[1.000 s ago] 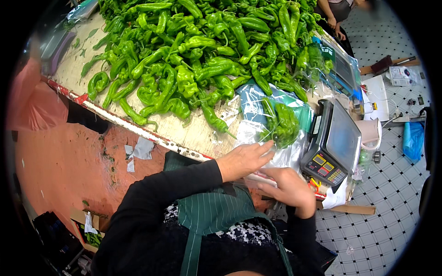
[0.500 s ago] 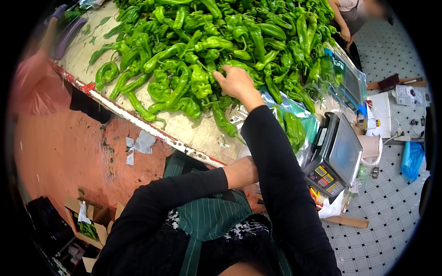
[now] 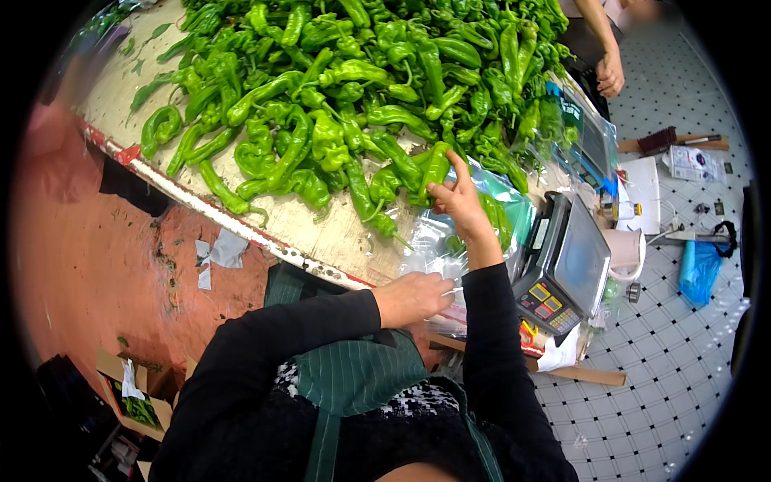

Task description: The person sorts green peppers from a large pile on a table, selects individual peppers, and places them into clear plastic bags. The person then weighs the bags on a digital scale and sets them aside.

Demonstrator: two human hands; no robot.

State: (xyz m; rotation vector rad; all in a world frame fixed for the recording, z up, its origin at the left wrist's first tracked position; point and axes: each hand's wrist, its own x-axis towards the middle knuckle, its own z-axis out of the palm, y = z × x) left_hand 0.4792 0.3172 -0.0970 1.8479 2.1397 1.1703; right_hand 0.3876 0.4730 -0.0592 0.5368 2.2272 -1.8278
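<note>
A big heap of long green peppers (image 3: 353, 72) covers the table. My right hand (image 3: 466, 205) is closed on a green pepper (image 3: 434, 171) at the heap's near right edge, thumb and index finger against it. Below it lies a clear plastic bag (image 3: 430, 255) with a green-blue print and several peppers (image 3: 496, 218) inside. My left hand (image 3: 409, 299) is at the bag's near end, fingers pinched on its edge. The fingertips of the left hand are partly hidden.
A digital scale (image 3: 566, 261) stands right of the bag. More printed bags (image 3: 582, 132) lie beyond it. Another person's hand (image 3: 610, 74) hangs at the far right. The table's red-and-white edge (image 3: 233, 221) runs along the near left. A cardboard box (image 3: 132, 394) sits on the floor.
My right hand has drawn back from the heap toward the bag, now with a pepper in it. My left hand has come out from under the right arm. The view has shifted slightly.
</note>
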